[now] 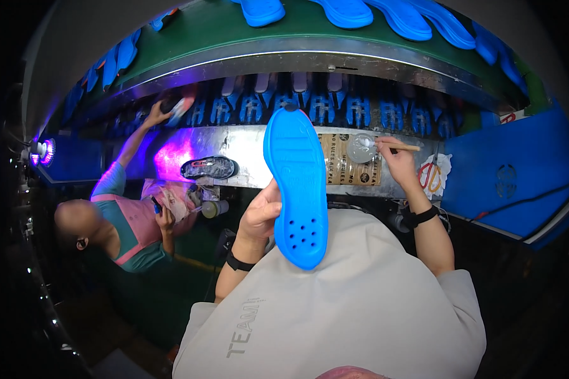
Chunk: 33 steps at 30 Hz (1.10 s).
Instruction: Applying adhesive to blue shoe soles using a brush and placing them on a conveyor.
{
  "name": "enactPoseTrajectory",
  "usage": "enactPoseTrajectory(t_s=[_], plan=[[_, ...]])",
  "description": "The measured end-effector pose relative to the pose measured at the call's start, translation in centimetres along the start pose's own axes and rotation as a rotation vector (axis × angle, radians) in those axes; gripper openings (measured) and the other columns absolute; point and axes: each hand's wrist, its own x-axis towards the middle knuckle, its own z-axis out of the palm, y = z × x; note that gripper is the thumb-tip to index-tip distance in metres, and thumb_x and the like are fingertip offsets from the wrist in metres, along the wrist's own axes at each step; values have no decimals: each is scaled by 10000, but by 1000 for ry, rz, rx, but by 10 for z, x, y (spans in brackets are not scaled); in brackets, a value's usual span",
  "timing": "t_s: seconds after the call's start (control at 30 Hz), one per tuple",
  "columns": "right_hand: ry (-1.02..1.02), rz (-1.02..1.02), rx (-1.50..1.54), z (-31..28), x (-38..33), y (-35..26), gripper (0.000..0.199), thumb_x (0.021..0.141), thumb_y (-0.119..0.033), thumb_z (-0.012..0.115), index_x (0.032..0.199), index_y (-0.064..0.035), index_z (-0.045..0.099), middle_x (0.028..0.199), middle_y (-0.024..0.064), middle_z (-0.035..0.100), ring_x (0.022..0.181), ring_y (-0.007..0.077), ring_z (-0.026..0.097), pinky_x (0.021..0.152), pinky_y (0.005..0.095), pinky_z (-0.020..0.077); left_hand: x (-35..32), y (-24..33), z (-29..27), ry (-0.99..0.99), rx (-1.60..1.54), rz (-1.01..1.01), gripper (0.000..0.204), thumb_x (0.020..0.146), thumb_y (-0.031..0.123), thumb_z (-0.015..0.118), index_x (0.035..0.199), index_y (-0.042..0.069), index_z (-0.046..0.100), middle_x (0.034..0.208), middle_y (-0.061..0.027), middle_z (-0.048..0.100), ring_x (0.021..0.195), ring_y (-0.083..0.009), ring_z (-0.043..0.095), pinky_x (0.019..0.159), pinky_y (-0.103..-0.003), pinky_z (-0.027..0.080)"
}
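Observation:
A blue shoe sole (300, 189) stands lengthwise in front of my chest, several small round holes near its lower end. My left hand (261, 213) is closed on its left edge, the thumb lying against the face. Something dark shows at the sole's top end. Farther right, my right hand (395, 163) pinches a wooden-handled brush (406, 147). The brush's tip reaches into a clear round dish (361, 149) with whitish contents; the bristles are hard to make out. Under the dish lies a brown printed cardboard sheet (351, 177).
Orange-handled scissors (431, 177) lie on white paper right of my hand. A dark shoe (209, 167) rests on the metal bench (250, 151). At left a co-worker (126, 221) holds another shoe. Blue soles (346, 11) line the green belt (202, 39) above; a blue panel (512, 177) stands right.

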Motion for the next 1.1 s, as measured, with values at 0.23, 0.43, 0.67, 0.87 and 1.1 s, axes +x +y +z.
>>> enactPoseTrajectory(t_s=[0.23, 0.43, 0.67, 0.87, 1.1], plan=[[-107, -247, 519, -2, -12, -115, 204, 963, -117, 627, 1100, 7, 714, 1006, 85, 722, 908, 152, 682, 837, 302, 535, 16, 27, 14, 6, 134, 33, 884, 870, 243, 644, 1569, -32, 179, 1426, -197, 497, 1265, -258, 565, 1050, -376, 488], [-165, -429, 318, 4, -5, -143, 200, 926, -90, 648, 1086, 6, 722, 997, 111, 729, 882, 189, 685, 822, 314, 533, 20, 26, 21, -17, 195, -4, 902, 846, 257, 649, 1564, -44, 193, 1407, -187, 510, 1255, -244, 562, 1056, -364, 468], [-206, -597, 107, 4, -9, -148, 162, 868, -65, 669, 997, -2, 745, 930, 133, 739, 810, 224, 661, 735, 340, 507, 18, 37, 24, 23, 259, 35, 926, 831, 321, 679, 1549, -52, 228, 1394, -171, 516, 1247, -225, 554, 1057, -346, 456], [-207, -540, 171, 4, -2, -152, 160, 864, -71, 665, 987, -7, 747, 923, 117, 739, 791, 209, 628, 747, 343, 492, 14, 38, 17, 4, 253, -16, 911, 838, 366, 668, 1529, -73, 268, 1365, -166, 542, 1220, -214, 570, 1040, -329, 463], [-66, -592, 175, 8, 2, -158, 169, 876, -76, 660, 1001, 4, 740, 902, 106, 731, 808, 208, 635, 770, 336, 485, 11, 42, 24, -8, 265, -3, 894, 834, 359, 650, 1521, -83, 287, 1362, -169, 544, 1216, -217, 571, 1037, -331, 460]])
